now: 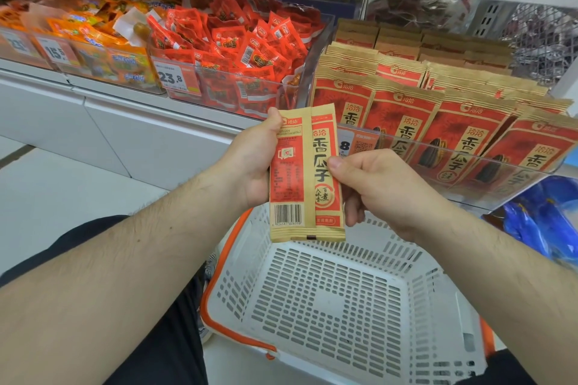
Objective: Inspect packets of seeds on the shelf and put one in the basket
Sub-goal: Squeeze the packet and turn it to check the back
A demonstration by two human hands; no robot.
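Two hands hold seed packets directly above the white basket (328,300), which sits on the floor below the shelf with nothing visible inside it. The left hand (253,162) is wrapped round the back-facing packet (289,172), thumb at its top corner, so the barcode and printed panel face the camera. The right hand (372,187) pinches the front-facing packet (325,166) by its right edge, thumb on the print and fingers curled behind. These look like two separate packets overlapped side by side, though they could be one packet folded along its seam; the overlap hides the answer.

Beyond the basket, up and to its right, the shelf (219,116) carries the remaining seed packets (438,122) standing in rows behind a clear plastic rail (463,153). Up and to the basket's left, a clear bin holds loose red snack sachets (237,50) with a price tag (170,78) at its front.

Judging by this, picking up is done and inspection is in hand. What is left is choosing, lowering one packet into the basket, and probably returning the other to its row.
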